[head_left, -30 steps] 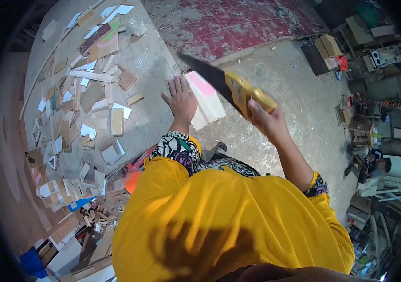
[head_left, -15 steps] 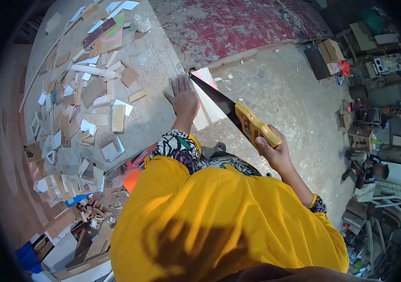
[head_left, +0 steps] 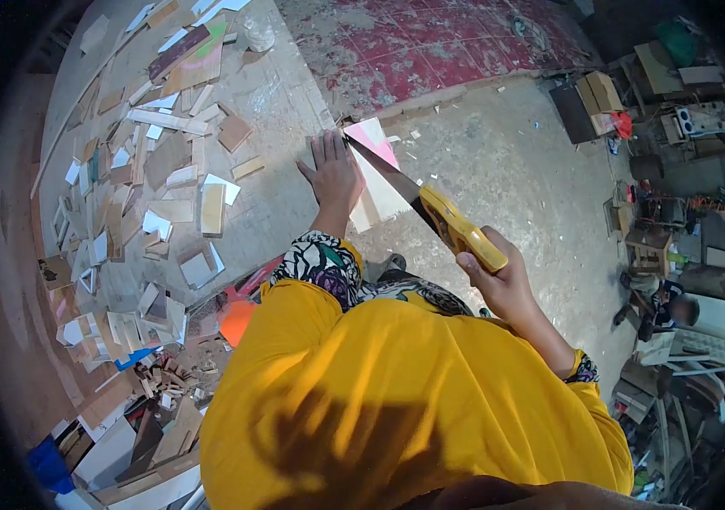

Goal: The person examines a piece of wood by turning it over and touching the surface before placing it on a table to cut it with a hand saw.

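Note:
My right hand (head_left: 498, 270) is wrapped round the yellow handle of a handsaw (head_left: 456, 223). The dark blade slants up and left across a pale board (head_left: 382, 201) with a pink patch near its far end. The blade's tip lies right beside the fingers of my left hand (head_left: 334, 176). That hand rests flat at the edge of the worktable (head_left: 282, 191), fingers stretched forward, pressing down next to the board. The board juts out past the table edge over the floor.
Scattered wood offcuts (head_left: 167, 161) cover the table's left side, with a clear cup (head_left: 258, 36) at the back. More scraps (head_left: 137, 438) are heaped at lower left. A person (head_left: 667, 308) sits at far right among furniture parts. A cardboard box (head_left: 599, 92) stands at upper right.
The saw has shifted slightly down and right with my right hand, drawing the blade back along the board. My left hand stays in place at the table edge.

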Tool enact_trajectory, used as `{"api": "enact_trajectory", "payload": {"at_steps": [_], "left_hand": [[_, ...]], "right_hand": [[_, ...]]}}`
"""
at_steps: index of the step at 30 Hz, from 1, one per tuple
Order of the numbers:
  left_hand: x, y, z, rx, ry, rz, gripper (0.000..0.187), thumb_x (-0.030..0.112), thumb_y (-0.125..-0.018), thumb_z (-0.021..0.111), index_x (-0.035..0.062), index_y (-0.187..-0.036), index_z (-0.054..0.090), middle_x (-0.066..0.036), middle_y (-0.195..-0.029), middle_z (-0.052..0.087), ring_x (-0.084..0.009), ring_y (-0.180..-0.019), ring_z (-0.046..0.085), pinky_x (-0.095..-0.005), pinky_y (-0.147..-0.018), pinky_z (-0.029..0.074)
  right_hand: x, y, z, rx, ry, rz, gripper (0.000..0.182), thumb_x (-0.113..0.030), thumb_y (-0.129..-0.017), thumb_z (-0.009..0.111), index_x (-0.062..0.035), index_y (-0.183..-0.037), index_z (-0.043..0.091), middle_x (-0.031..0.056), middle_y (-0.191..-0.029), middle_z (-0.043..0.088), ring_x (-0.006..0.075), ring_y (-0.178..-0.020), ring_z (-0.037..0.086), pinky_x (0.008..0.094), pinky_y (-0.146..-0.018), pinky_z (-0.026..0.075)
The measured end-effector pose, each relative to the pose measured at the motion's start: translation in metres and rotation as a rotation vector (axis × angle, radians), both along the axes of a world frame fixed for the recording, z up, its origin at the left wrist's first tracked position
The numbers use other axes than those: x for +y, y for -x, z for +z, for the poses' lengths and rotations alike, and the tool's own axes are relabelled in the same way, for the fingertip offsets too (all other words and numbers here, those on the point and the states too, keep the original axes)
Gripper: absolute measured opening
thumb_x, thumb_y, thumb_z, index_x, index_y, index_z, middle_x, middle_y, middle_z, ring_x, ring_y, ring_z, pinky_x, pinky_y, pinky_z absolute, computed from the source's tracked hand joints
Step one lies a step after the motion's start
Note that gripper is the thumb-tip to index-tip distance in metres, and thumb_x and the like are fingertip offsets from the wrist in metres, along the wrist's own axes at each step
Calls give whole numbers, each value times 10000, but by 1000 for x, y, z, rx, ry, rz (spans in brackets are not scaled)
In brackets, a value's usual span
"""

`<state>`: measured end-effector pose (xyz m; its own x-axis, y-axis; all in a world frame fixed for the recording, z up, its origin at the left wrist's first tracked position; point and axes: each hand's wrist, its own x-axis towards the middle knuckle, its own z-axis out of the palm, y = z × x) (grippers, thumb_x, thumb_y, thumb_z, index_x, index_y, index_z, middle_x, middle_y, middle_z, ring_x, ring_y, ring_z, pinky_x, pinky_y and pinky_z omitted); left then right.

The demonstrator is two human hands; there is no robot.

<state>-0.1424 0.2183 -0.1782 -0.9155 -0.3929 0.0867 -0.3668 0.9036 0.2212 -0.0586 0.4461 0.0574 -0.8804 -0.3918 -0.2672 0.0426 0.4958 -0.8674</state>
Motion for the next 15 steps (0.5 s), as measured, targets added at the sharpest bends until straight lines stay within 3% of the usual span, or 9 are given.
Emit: {"api": "enact_trajectory", "payload": {"at_steps": [6,15], "left_hand": [[-2,2,-1,-61,11,5,545,311,-910,336,141,-1414,215,-19,-1483,179,-269,-1372,121,-646,-1021,119],[-2,3,-2,-59,17,1,517,311,-911,338,171,-1401,253,-17,-1469,207,-261,-1368,130,-674,-1006,103]], "right_hand": [[2,-6,4,-158,58,-112,173,-146,-855,606,1,-849,516,29,-693,462,117,-649,441,259,-582,367],[7,-12,-3,-85,29,-101,165,-126,-840,614,8,-865,522,58,-724,474,134,-663,451,269,-601,382]]}}
